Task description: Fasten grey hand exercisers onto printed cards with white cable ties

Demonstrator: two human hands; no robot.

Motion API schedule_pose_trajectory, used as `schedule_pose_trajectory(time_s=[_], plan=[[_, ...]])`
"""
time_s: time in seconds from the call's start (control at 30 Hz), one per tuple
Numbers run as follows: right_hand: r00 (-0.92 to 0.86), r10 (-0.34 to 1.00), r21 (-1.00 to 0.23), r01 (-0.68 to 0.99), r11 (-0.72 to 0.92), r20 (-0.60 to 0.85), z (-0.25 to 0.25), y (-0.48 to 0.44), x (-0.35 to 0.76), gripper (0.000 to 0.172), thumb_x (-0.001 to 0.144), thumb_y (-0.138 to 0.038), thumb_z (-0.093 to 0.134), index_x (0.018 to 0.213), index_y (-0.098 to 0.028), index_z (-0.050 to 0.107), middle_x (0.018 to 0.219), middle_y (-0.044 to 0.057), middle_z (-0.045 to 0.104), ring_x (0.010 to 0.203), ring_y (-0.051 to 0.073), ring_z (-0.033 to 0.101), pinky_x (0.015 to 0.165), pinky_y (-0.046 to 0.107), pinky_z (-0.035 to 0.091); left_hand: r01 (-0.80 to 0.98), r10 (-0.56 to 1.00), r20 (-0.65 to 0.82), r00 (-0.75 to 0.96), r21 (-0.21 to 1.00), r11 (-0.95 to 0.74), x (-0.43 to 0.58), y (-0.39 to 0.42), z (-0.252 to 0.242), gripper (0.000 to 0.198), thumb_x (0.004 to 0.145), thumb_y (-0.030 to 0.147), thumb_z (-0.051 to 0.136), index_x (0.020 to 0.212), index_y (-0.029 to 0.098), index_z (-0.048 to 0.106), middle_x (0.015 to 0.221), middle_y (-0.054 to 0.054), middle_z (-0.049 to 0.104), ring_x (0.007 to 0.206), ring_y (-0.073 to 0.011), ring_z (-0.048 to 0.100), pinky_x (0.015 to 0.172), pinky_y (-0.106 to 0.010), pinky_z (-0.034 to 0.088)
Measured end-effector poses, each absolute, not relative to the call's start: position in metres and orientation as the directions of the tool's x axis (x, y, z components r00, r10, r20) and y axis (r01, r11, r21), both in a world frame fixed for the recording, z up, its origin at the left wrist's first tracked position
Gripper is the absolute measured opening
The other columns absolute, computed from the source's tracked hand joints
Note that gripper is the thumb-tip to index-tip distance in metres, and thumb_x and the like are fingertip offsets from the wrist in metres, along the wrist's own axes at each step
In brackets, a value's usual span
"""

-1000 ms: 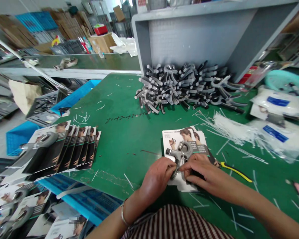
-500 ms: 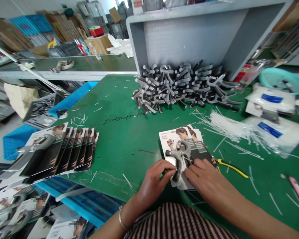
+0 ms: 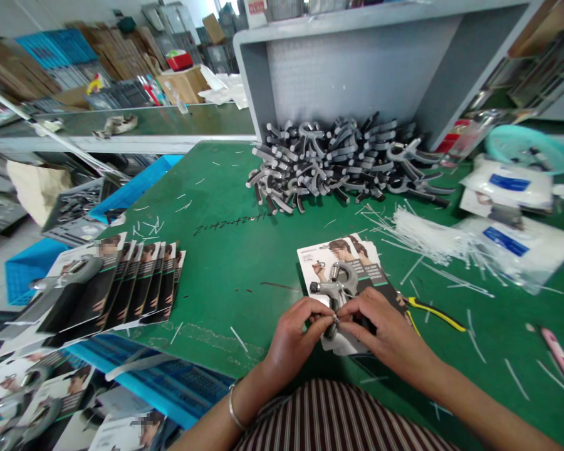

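Observation:
A grey and black hand grip exerciser [image 3: 344,275] with a coil spring lies on a printed cardboard card [image 3: 313,254], on top of other such cards. My left hand [image 3: 297,332] pinches at the exerciser's lower handle end, thumb and forefinger closed. My right hand [image 3: 380,322] is pinched against the left fingertips. A thin white cable tie [image 3: 342,297] runs down the exerciser towards both sets of fingers; its ends are hidden by them. Yellow-handled pliers [image 3: 437,314] lie just right of the cards.
Many grip exercisers [image 3: 329,160] are heaped before a grey crate [image 3: 352,75] on its side. Loose white cable ties [image 3: 432,232] spread at the right, near plastic bags [image 3: 512,250]. Carded exercisers [image 3: 79,282] overlap at the left table edge. A pink-handled tool [image 3: 561,360] lies far right.
My right hand has moved left from the card's right side, and its fingertips now meet my left hand's. The left hand stays almost in place.

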State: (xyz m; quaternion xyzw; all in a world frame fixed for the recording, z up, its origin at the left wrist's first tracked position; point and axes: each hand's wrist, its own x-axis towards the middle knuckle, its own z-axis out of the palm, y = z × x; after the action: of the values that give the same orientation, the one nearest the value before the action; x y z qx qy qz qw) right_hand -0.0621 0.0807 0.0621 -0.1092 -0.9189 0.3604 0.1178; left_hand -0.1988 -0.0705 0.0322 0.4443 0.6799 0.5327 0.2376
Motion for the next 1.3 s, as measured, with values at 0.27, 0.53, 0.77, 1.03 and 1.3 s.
schedule_pose_trajectory(time_s=[0.27,0.53,0.77,1.03,1.3], plan=[[-0.976,0.184,-0.511,0.098,0.854,0.120,0.063,0.086,-0.055,0.019,0.099,-0.026,0.049,0.090,-0.019,0.064,0.086,0.007,0.064,0.086,0.023,0.051,0.078,0.037,0.040,0.080,0.837,-0.080,-0.541,0.986,0.146,-0.197,-0.070,0.030,0.011,0.087,0.030,0.066,0.089,0.019,0.068,0.087,-0.002,0.068,0.081,-0.0156,0.061,0.076,-0.025,0.048],[-0.980,0.179,-0.476,0.118,0.872,0.086,0.066,0.085,-0.057,0.022,0.100,-0.028,0.047,0.089,-0.019,0.064,0.086,0.008,0.063,0.086,0.024,0.050,0.079,0.037,0.039,0.060,0.850,-0.102,-0.516,0.986,0.155,-0.198,-0.069,0.033,0.011,0.087,0.029,0.066,0.089,0.018,0.069,0.086,-0.002,0.068,0.079,-0.0147,0.061,0.075,-0.024,0.047],[-0.975,0.170,-0.553,0.063,0.831,0.144,0.064,0.086,-0.060,0.018,0.100,-0.026,0.048,0.092,-0.019,0.063,0.087,0.006,0.063,0.086,0.023,0.051,0.079,0.036,0.040,0.114,0.877,-0.104,-0.470,0.978,0.177,-0.204,-0.068,0.040,0.008,0.086,0.026,0.066,0.085,0.018,0.069,0.083,-0.001,0.068,0.077,-0.0146,0.060,0.074,-0.023,0.046],[-0.970,0.182,-0.573,0.060,0.818,0.159,0.061,0.086,-0.060,0.017,0.100,-0.025,0.049,0.091,-0.019,0.062,0.085,0.006,0.063,0.085,0.022,0.051,0.078,0.035,0.040,-0.196,0.871,-0.276,-0.407,0.957,0.212,-0.210,-0.066,0.041,0.008,0.083,0.024,0.069,0.086,0.017,0.068,0.076,0.000,0.067,0.071,-0.0123,0.060,0.068,-0.021,0.047],[-0.971,0.195,-0.575,0.081,0.814,0.140,0.060,0.085,-0.062,0.017,0.100,-0.026,0.049,0.089,-0.019,0.060,0.084,0.005,0.062,0.085,0.022,0.050,0.077,0.035,0.039,-0.292,0.862,-0.313,-0.398,0.934,0.205,-0.210,-0.065,0.041,0.008,0.081,0.022,0.071,0.084,0.015,0.067,0.075,0.001,0.065,0.071,-0.0108,0.059,0.067,-0.020,0.046]])
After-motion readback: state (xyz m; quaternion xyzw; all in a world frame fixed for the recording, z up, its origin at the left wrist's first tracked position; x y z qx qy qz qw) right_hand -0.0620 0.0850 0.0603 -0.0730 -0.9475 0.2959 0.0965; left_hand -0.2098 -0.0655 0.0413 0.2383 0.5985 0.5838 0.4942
